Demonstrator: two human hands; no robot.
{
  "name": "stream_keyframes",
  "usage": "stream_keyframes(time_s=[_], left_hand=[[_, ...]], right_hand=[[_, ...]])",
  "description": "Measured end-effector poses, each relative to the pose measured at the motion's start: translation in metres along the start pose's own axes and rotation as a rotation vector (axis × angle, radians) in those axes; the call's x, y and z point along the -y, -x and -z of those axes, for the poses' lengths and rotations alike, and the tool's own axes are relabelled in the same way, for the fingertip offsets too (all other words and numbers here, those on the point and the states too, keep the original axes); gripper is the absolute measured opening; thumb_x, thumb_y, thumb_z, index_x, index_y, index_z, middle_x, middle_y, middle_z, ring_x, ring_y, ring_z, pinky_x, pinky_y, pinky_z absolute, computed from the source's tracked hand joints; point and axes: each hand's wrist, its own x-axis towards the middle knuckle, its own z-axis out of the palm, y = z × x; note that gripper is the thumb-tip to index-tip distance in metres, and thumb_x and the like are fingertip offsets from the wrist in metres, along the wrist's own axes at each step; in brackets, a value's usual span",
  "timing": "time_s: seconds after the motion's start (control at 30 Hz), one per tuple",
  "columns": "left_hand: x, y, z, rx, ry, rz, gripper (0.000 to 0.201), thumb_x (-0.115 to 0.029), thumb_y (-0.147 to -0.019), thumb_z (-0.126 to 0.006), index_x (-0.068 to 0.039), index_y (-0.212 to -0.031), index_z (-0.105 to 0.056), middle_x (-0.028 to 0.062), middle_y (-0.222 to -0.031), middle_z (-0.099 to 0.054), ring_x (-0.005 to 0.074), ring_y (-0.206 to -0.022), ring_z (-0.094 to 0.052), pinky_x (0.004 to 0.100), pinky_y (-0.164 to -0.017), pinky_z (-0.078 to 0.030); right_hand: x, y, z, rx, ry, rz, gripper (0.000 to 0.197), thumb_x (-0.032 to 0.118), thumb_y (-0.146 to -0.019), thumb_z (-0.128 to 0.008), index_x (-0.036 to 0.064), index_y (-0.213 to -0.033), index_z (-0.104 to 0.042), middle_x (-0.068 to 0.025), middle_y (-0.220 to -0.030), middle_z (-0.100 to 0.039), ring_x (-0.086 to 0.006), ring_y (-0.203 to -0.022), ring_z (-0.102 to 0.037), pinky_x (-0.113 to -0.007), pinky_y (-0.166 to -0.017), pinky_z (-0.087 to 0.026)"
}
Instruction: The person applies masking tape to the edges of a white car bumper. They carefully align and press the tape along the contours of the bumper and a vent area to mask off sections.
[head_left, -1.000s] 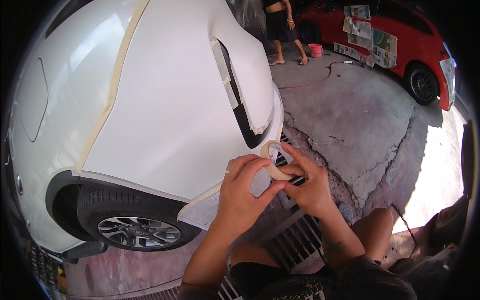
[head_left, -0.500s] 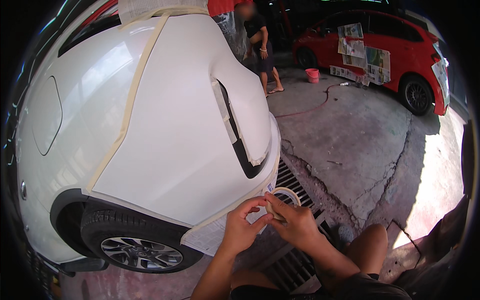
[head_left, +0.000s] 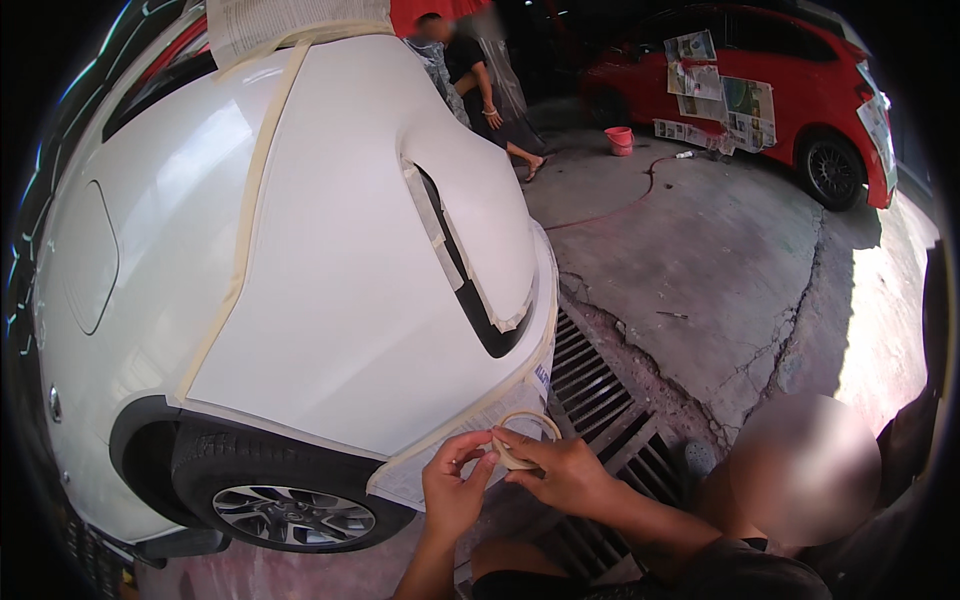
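My right hand (head_left: 565, 475) grips a roll of cream masking tape (head_left: 513, 460), whose ring shows past the fingers. Thumb and fingers of my left hand (head_left: 455, 485) pinch at the tape beside the roll, touching the right fingertips; the exact spot of the tape end is hidden. Both hands are just off the rear corner of a white car (head_left: 330, 250). Printed paper (head_left: 415, 478) hangs along its lower bumper edge, fixed with tape. A long tape strip (head_left: 262, 160) runs down the side panel, and more tape edges the dark slot (head_left: 485, 320) in the bumper.
The rear wheel (head_left: 290, 515) is left of my hands. A metal floor grate (head_left: 590, 375) lies beneath them, beside cracked concrete. Farther off are a person (head_left: 470, 70), a pink bucket (head_left: 619, 141), a red hose (head_left: 640, 200) and a red car (head_left: 800, 110) with newspaper taped on.
My hands, still together on the tape, have shifted left and slightly down in the picture. The view has moved a little. The person in the back has moved left and bent toward the car.
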Motion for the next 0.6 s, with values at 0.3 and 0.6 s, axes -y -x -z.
stream_keyframes(time_s=[0.3,0.6], left_hand=[[-0.020,0.008,-0.022,-0.047,-0.498,-0.228,0.014,-0.001,-0.104,-0.071,0.002,-0.117,-0.072,0.0250,-0.121,-0.074,0.0402,-0.111,-0.075,0.0435,-0.097,-0.059],[-0.009,-0.008,0.016,0.308,-0.181,0.121,0.014,-0.015,-0.108,-0.071,-0.004,-0.115,-0.066,0.0155,-0.133,-0.055,0.0285,-0.130,-0.055,0.0404,-0.115,-0.043]], right_hand=[[0.000,0.007,-0.002,0.060,0.023,-0.029,0.086,0.015,-0.087,-0.089,0.0206,-0.165,-0.055,-0.0169,-0.084,-0.077,-0.0403,-0.074,-0.076,-0.048,-0.068,-0.062],[-0.030,-0.010,0.021,0.130,0.018,-0.022,0.073,0.036,-0.083,-0.094,0.0177,-0.149,-0.069,-0.0055,-0.094,-0.083,-0.0269,-0.091,-0.080,-0.051,-0.114,-0.048]])
